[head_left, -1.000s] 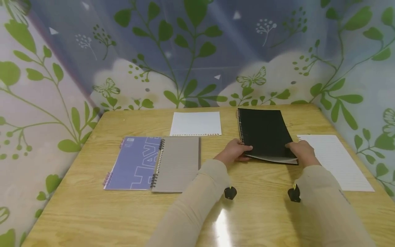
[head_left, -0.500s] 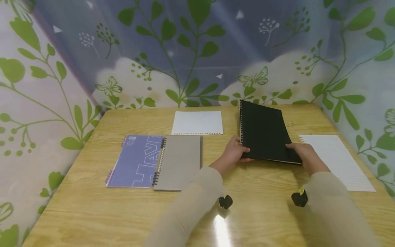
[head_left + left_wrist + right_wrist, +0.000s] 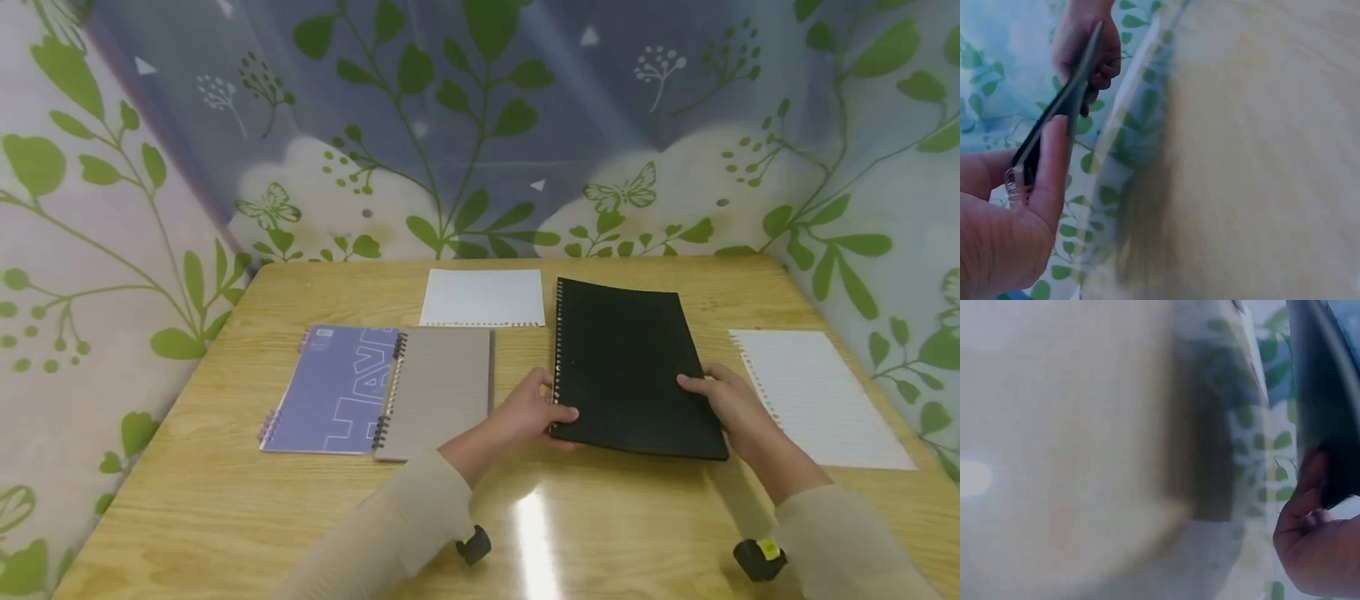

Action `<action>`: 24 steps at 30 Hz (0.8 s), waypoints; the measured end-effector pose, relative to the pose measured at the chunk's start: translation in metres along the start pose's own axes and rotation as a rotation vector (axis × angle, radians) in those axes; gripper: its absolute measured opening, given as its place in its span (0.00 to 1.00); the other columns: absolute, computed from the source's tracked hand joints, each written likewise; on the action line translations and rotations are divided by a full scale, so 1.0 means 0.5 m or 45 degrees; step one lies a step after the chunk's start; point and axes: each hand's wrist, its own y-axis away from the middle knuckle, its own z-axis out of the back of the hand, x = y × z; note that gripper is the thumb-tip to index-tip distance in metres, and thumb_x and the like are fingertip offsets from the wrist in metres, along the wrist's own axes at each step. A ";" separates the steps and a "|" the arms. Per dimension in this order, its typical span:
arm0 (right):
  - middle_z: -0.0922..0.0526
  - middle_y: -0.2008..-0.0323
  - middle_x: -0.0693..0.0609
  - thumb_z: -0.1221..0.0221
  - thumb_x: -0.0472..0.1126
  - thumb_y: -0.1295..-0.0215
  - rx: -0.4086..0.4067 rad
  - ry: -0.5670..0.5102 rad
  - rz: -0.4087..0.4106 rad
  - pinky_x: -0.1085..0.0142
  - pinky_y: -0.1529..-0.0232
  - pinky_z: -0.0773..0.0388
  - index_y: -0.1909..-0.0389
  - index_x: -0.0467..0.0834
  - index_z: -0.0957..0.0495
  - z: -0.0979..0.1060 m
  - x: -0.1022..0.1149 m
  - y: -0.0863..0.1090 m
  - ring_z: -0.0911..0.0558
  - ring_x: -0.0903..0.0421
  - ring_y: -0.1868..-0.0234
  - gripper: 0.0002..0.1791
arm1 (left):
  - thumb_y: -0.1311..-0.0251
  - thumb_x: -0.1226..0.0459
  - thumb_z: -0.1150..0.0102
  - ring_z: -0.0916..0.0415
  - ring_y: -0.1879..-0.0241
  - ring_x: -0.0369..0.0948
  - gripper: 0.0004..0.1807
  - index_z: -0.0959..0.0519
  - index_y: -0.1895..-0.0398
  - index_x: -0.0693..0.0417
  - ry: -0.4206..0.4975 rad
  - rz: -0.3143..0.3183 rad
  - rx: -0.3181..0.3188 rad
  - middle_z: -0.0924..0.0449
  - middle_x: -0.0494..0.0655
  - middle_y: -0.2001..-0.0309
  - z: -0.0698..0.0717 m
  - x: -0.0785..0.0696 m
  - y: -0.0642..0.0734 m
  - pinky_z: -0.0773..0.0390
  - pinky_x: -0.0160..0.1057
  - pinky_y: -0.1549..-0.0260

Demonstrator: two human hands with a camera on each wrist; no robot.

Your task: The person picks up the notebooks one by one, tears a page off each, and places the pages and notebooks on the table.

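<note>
A black spiral-bound notebook (image 3: 626, 367) is held up between both hands, its coil along the left side. The left hand (image 3: 531, 408) grips its lower left corner by the coil, thumb on the cover and fingers beneath. At the right edge, the right hand (image 3: 738, 408) pinches it, thumb on top. In the left wrist view the notebook (image 3: 1066, 109) shows edge-on, raised above the table, with the left thumb and fingers on either side of it. The right wrist view shows the right hand's fingers (image 3: 1310, 487) against the notebook's underside.
On the left of the wooden table (image 3: 247, 517) lie a purple notebook (image 3: 326, 392) and a grey spiral notebook (image 3: 438, 392), overlapping. A torn white sheet (image 3: 483, 297) lies at the back, a lined sheet (image 3: 825, 396) at the right. Leaf-patterned walls (image 3: 480, 125) stand behind.
Both hands have lifted the black notebook off the back of the table and drawn it nearer the body and slightly left. The sheets and other notebooks have stayed in place.
</note>
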 end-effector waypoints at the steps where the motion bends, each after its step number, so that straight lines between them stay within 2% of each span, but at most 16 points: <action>1: 0.26 0.51 0.45 0.51 0.54 0.33 -0.010 0.025 0.019 0.60 0.54 0.27 0.39 0.34 0.43 -0.007 -0.007 0.005 0.23 0.55 0.55 0.32 | 0.43 0.74 0.44 0.18 0.68 0.49 0.18 0.40 0.54 0.58 -0.103 -0.013 0.000 0.21 0.59 0.64 0.005 0.007 0.010 0.18 0.45 0.72; 3: 0.27 0.55 0.42 0.50 0.50 0.33 -0.020 0.090 0.060 0.60 0.57 0.28 0.50 0.35 0.37 -0.020 -0.020 0.012 0.25 0.52 0.59 0.23 | 0.44 0.71 0.42 0.20 0.75 0.45 0.17 0.39 0.57 0.59 -0.317 -0.056 -0.009 0.22 0.53 0.72 0.014 0.019 0.028 0.20 0.41 0.77; 5: 0.25 0.64 0.48 0.49 0.44 0.34 -0.015 0.123 0.088 0.62 0.63 0.28 0.56 0.34 0.35 -0.033 -0.030 0.015 0.25 0.55 0.66 0.16 | 0.46 0.67 0.38 0.25 0.82 0.40 0.16 0.37 0.61 0.59 -0.593 -0.086 -0.030 0.26 0.46 0.80 0.023 0.030 0.044 0.25 0.35 0.81; 7: 0.27 0.71 0.54 0.48 0.41 0.35 -0.004 0.136 0.109 0.65 0.67 0.29 0.60 0.34 0.34 -0.046 -0.039 0.016 0.27 0.60 0.71 0.13 | 0.48 0.60 0.36 0.31 0.85 0.37 0.18 0.35 0.65 0.57 -0.872 -0.090 -0.049 0.31 0.42 0.85 0.027 0.037 0.058 0.32 0.33 0.83; 10: 0.25 0.70 0.52 0.47 0.39 0.37 -0.007 0.185 0.140 0.66 0.68 0.29 0.58 0.30 0.33 -0.062 -0.046 0.017 0.27 0.60 0.70 0.15 | 0.50 0.54 0.35 0.31 0.84 0.36 0.20 0.31 0.66 0.58 -1.169 -0.088 -0.034 0.28 0.41 0.85 0.026 0.045 0.075 0.33 0.32 0.82; 11: 0.25 0.69 0.50 0.47 0.39 0.37 -0.014 0.214 0.143 0.65 0.68 0.29 0.57 0.30 0.33 -0.066 -0.047 0.018 0.27 0.59 0.70 0.15 | 0.50 0.52 0.35 0.30 0.84 0.37 0.24 0.30 0.63 0.62 -1.240 -0.083 -0.031 0.26 0.43 0.84 0.025 0.047 0.080 0.32 0.32 0.83; 14: 0.24 0.66 0.44 0.45 0.40 0.38 -0.072 0.391 0.180 0.65 0.68 0.31 0.56 0.30 0.31 -0.081 -0.046 0.023 0.28 0.56 0.68 0.17 | 0.52 0.49 0.35 0.29 0.82 0.38 0.41 0.34 0.47 0.74 -1.379 -0.068 -0.055 0.21 0.51 0.78 0.024 0.052 0.097 0.30 0.34 0.83; 17: 0.23 0.66 0.40 0.42 0.41 0.40 -0.122 0.588 0.246 0.63 0.69 0.31 0.54 0.28 0.30 -0.098 -0.043 0.026 0.26 0.52 0.67 0.21 | 0.52 0.48 0.34 0.29 0.83 0.38 0.53 0.50 0.33 0.73 -1.432 -0.036 -0.065 0.20 0.51 0.78 0.027 0.055 0.110 0.31 0.34 0.84; 21: 0.21 0.66 0.34 0.40 0.39 0.43 -0.178 0.743 0.341 0.55 0.65 0.25 0.49 0.21 0.34 -0.115 -0.036 0.022 0.22 0.45 0.65 0.28 | 0.50 0.48 0.36 0.33 0.86 0.37 0.52 0.52 0.30 0.62 -1.542 -0.037 -0.026 0.26 0.42 0.85 0.032 0.055 0.113 0.36 0.34 0.88; 24: 0.23 0.60 0.30 0.40 0.40 0.43 -0.207 0.806 0.339 0.50 0.60 0.26 0.47 0.21 0.36 -0.120 -0.030 0.022 0.23 0.40 0.60 0.31 | 0.49 0.45 0.38 0.34 0.85 0.37 0.49 0.47 0.30 0.59 -1.659 -0.027 -0.003 0.24 0.44 0.83 0.032 0.049 0.110 0.37 0.34 0.88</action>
